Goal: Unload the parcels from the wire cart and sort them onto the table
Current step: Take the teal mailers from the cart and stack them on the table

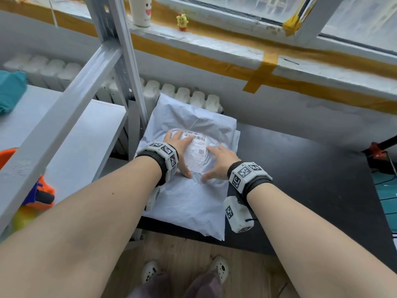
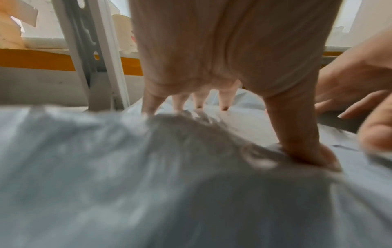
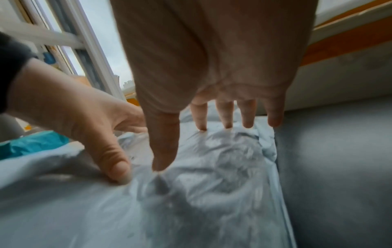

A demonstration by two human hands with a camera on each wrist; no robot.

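Both forearms extend forward and down over the black table point(image 1: 300, 160), wrists level, each wearing a band of marker blocks. Left hand point(image 1: 179, 150) lies palm-down on the grey parcel point(image 1: 189, 196), fingers spread and nearly straight, fingertips reaching the white shipping label point(image 1: 196, 151); left wrist view shows the thumb point(image 2: 305, 142) pressed into the plastic and denting it, the other fingertips touching the film further on. Right hand point(image 1: 219, 162) is likewise flat and palm-down just beside the left, fingers straight and slightly fanned; right wrist view shows its thumb point(image 3: 163, 151) and index fingertip on the wrinkled surface, the outer fingers seemingly just above it. Neither hand curls round anything: both are spread flat, pressing, gripping nothing. The parcel lies flat at the table's left end, near edge overhanging the front a little, far end close to the white radiator point(image 1: 193, 97), left side next to the grey metal shelf post point(image 1: 126, 67). A second pale edge shows under its right side; cannot tell what it is. Teal bag point(image 1: 10, 91) sits on the shelf to the left.
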